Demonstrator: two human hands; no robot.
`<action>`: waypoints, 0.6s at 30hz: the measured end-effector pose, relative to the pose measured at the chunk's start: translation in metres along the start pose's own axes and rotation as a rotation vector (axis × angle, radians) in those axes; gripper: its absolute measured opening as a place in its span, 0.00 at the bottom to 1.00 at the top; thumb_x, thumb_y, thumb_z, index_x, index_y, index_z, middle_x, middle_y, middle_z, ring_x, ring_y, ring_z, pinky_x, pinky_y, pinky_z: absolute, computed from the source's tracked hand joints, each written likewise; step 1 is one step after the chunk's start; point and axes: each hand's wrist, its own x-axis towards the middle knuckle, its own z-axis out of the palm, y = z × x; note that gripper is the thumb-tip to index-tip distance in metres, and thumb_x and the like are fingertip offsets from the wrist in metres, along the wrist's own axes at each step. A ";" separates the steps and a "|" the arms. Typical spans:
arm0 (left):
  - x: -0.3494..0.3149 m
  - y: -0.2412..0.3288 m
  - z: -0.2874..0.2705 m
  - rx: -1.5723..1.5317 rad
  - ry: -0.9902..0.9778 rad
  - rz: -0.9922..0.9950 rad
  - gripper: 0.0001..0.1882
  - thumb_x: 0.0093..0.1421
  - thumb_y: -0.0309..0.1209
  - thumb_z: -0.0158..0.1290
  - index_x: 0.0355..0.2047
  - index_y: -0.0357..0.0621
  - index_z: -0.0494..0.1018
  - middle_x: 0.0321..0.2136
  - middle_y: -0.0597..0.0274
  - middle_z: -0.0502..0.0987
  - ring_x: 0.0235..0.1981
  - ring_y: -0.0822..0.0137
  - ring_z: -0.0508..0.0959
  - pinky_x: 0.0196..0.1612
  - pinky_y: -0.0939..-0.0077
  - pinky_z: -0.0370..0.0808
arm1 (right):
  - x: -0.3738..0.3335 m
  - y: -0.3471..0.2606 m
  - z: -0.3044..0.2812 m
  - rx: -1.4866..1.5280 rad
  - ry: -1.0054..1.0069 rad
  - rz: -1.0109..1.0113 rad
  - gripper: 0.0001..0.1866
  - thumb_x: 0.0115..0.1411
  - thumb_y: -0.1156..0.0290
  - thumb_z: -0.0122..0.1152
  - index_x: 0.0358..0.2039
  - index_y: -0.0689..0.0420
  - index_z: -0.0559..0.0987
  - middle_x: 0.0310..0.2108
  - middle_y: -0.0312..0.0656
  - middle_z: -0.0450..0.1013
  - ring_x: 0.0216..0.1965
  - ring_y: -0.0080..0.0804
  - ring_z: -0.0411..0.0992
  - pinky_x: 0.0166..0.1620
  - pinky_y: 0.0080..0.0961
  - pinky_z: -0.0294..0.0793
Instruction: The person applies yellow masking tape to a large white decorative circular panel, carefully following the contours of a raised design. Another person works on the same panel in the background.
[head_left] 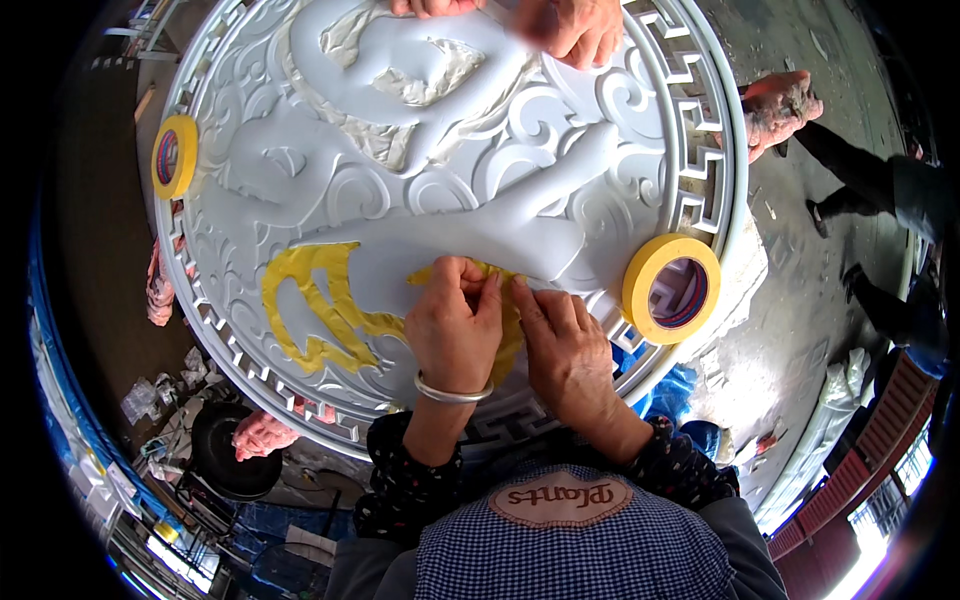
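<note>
A large round white relief panel [430, 228] with a Greek-key border and raised scrolls lies in front of me. Yellow masking tape [345, 295] covers part of the raised shape at its lower left. My left hand [455, 325], a bracelet at its wrist, pinches the upper edge of a yellow tape strip [508, 350]. Close beside it, my right hand [568, 350] has thumb and index finger closed on the same strip. Its lower part hangs between my hands over the relief. The fingertips nearly meet, and they hide the strip's upper edge partly.
On the rim sit a yellow tape roll [640, 285] at right and another tape roll [187, 155] at left. At the far edge another person's hands [578, 35] work over pale masking. Pink lumpy supports [775, 110] show below the panel. A black round seat [225, 455] stands lower left.
</note>
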 end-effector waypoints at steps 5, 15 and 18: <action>0.002 0.005 -0.006 0.078 -0.011 0.030 0.11 0.61 0.28 0.67 0.35 0.43 0.73 0.21 0.61 0.80 0.21 0.59 0.82 0.28 0.66 0.77 | 0.001 -0.002 -0.003 0.008 -0.011 0.017 0.35 0.54 0.78 0.60 0.66 0.62 0.72 0.46 0.46 0.72 0.46 0.44 0.74 0.47 0.37 0.80; -0.015 -0.008 -0.030 0.389 0.006 0.381 0.17 0.63 0.28 0.61 0.52 0.48 0.78 0.51 0.58 0.78 0.48 0.54 0.79 0.47 0.59 0.73 | -0.009 -0.001 -0.006 0.070 -0.021 0.043 0.37 0.54 0.79 0.60 0.68 0.61 0.69 0.47 0.46 0.71 0.47 0.45 0.74 0.47 0.38 0.80; -0.032 -0.013 -0.028 0.514 -0.083 0.475 0.23 0.65 0.30 0.57 0.61 0.53 0.77 0.61 0.63 0.73 0.60 0.55 0.72 0.58 0.56 0.66 | -0.008 -0.004 -0.009 0.015 -0.087 0.017 0.39 0.54 0.79 0.59 0.70 0.59 0.68 0.47 0.45 0.70 0.48 0.44 0.73 0.47 0.38 0.80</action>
